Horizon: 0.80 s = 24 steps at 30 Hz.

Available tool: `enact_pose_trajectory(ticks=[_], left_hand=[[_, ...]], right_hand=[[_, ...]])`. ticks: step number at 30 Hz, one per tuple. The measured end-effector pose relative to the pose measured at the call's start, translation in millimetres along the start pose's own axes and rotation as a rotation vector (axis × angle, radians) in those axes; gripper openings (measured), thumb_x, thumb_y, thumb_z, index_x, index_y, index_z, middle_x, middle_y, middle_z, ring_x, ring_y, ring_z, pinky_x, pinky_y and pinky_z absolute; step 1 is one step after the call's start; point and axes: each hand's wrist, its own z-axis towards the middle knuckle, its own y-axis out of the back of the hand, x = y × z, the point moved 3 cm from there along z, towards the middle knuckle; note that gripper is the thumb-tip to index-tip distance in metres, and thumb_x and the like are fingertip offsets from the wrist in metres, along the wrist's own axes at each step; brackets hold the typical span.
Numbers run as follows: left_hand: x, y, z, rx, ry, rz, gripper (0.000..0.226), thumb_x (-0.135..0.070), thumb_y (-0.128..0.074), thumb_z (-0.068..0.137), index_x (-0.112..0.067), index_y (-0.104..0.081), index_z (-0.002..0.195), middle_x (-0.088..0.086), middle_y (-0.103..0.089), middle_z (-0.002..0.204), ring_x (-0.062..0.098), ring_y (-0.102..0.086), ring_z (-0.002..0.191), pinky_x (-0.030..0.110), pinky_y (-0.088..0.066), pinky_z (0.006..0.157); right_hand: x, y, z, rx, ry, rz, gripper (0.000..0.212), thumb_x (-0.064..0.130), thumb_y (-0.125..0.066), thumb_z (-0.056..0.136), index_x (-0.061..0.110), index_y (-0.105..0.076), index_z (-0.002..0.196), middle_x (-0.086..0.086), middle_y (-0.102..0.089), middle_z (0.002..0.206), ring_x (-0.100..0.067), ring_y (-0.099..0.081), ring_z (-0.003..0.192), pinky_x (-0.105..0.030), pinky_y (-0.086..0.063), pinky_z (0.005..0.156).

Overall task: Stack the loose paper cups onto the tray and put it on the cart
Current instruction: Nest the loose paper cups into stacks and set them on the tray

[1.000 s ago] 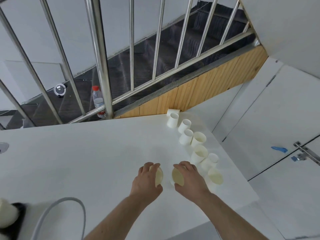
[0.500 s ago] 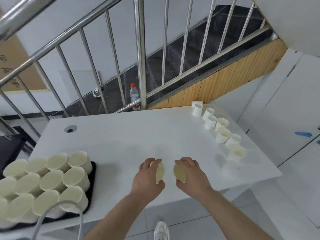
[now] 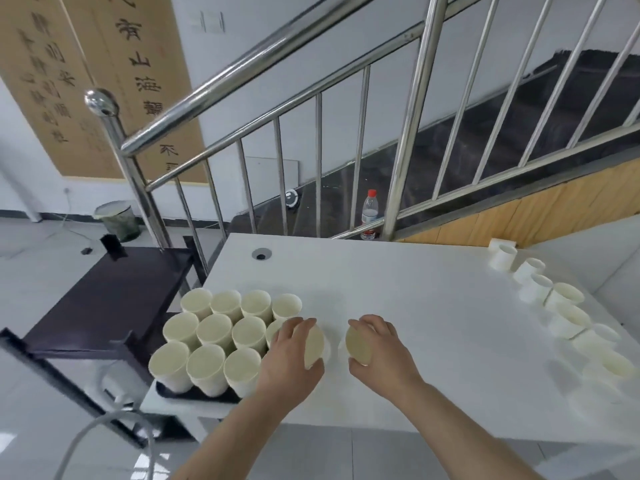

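My left hand (image 3: 292, 355) grips a white paper cup (image 3: 314, 344), its mouth facing right, just at the right edge of the tray's cups. My right hand (image 3: 379, 351) grips a second paper cup (image 3: 358, 344), mouth facing left. A black tray (image 3: 194, 394) at the table's front left corner holds several upright cups (image 3: 214, 329) packed in rows. Several loose cups (image 3: 568, 315) stand in a line along the table's right side. The dark cart (image 3: 104, 299) stands left of the table.
The white table (image 3: 415, 299) has a cable hole (image 3: 261, 253) near its back left. A steel stair railing (image 3: 412, 133) runs behind it, with a water bottle (image 3: 370, 214) on the stairs. A grey hose (image 3: 104, 431) hangs at the lower left. A bin (image 3: 116, 220) stands on the floor.
The view has swung left, bringing the tray and cart fully into sight. Both hands, each still holding a cup, have moved left until my left hand is beside the tray's cups.
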Motion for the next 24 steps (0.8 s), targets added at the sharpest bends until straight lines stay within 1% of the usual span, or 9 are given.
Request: enact_pose_trajectory(ticks=[4, 8, 11, 18, 24], left_hand=[[67.9, 55.7, 10.8, -0.074, 0.035, 0.022, 0.066, -0.029, -0.061, 0.085, -0.027, -0.031, 0.145, -0.007, -0.029, 0.148, 0.017, -0.034, 0.133, 0.027, -0.041, 0.095], [122.0, 97.1, 29.4, -0.121, 0.083, 0.012, 0.066, -0.027, -0.062, 0.086, -0.024, -0.032, 0.145, -0.005, -0.03, 0.149, 0.018, -0.034, 0.134, 0.027, -0.039, 0.1], [162.4, 122.4, 49.4, -0.13, 0.1, 0.045, 0.067, -0.029, -0.061, 0.087, -0.024, -0.03, 0.146, -0.004, -0.029, 0.149, 0.019, -0.031, 0.136, 0.03, -0.036, 0.105], [219.3, 153.3, 88.4, -0.066, 0.128, 0.073, 0.067, -0.03, -0.059, 0.089, -0.024, -0.027, 0.147, -0.005, -0.027, 0.149, 0.02, -0.032, 0.134, 0.034, -0.042, 0.1], [242.2, 150.0, 110.8, 0.006, 0.125, 0.097, 0.067, -0.032, -0.058, 0.089, -0.025, -0.024, 0.148, -0.007, -0.025, 0.15, 0.018, -0.03, 0.136, 0.035, -0.044, 0.1]], right_hand=[[67.5, -28.7, 43.3, -0.006, 0.047, 0.022, 0.063, 0.032, -0.06, 0.087, 0.03, -0.035, 0.145, 0.013, -0.026, 0.145, -0.011, -0.025, 0.136, -0.026, -0.049, 0.089], [119.1, -51.5, 77.7, 0.0, 0.068, 0.052, 0.064, 0.032, -0.061, 0.087, 0.03, -0.034, 0.145, 0.013, -0.025, 0.146, -0.01, -0.024, 0.136, -0.027, -0.048, 0.091], [153.0, -68.5, 106.5, 0.005, 0.08, 0.063, 0.066, 0.032, -0.062, 0.087, 0.03, -0.033, 0.146, 0.012, -0.024, 0.146, -0.011, -0.024, 0.137, -0.027, -0.046, 0.094], [201.8, -96.2, 153.6, 0.005, 0.083, 0.088, 0.066, 0.033, -0.063, 0.087, 0.029, -0.034, 0.147, 0.009, -0.025, 0.147, -0.011, -0.023, 0.138, -0.027, -0.046, 0.094], [215.2, -111.6, 178.4, 0.032, 0.075, 0.081, 0.066, 0.033, -0.06, 0.088, 0.029, -0.032, 0.148, 0.01, -0.024, 0.147, -0.009, -0.021, 0.138, -0.025, -0.042, 0.098]])
